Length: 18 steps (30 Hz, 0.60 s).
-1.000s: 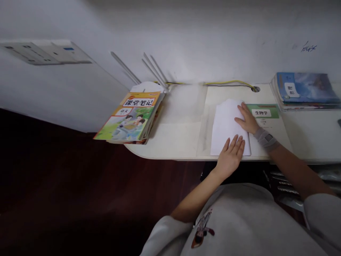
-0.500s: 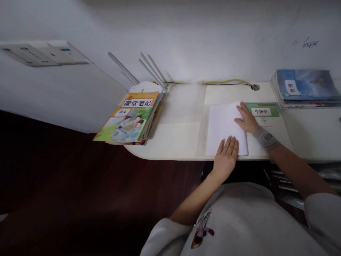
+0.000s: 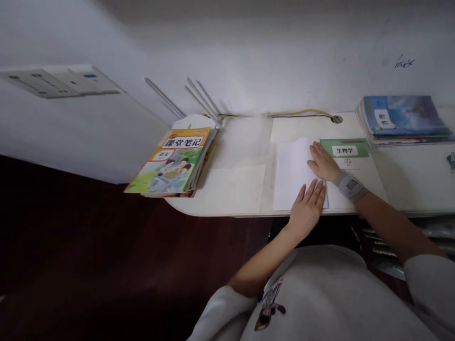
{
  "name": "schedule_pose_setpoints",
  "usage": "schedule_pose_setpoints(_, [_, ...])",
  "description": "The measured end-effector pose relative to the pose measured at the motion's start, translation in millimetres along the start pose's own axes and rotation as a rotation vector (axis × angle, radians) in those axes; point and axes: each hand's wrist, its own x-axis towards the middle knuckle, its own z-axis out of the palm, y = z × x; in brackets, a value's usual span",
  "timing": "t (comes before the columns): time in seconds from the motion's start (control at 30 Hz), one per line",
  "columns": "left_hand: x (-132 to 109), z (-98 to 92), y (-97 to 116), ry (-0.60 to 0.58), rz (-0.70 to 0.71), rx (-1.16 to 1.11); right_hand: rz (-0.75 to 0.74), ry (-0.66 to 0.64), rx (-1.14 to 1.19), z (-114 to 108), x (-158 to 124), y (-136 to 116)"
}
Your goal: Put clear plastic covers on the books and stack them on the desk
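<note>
Flat and unclenched, the left hand and the right hand rest on white paper at the front of a white desk, beside one green-topped book. Behind rises a pale wall. Two book stacks (an orange-topped stack left, a blue-topped stack right) flank the paper; one round hole takes two wires.

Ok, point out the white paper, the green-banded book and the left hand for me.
White paper (image 3: 292,173), head view: bare middle of its upper face.
Green-banded book (image 3: 361,166), head view: pale cover below the green band.
Left hand (image 3: 306,210), head view: back of the hand.
</note>
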Motion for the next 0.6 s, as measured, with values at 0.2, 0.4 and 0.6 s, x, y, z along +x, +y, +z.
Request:
schedule_pose_setpoints(0.2, [-3.8,5.9,0.2,-0.012,-0.015,-0.022,-0.012,-0.026,-0.069,-1.5,-2.2,-5.4])
schedule_pose_setpoints(0.4, [-3.4,8.0,4.4,-0.01,-0.046,-0.029,-0.003,-0.036,-0.087,-3.7,-2.3,-6.6])
schedule_pose_setpoints(0.6, [-1.2,12.5,0.7,-0.052,-0.051,-0.078,0.035,-0.008,-0.05,-3.3,-1.7,-6.2])
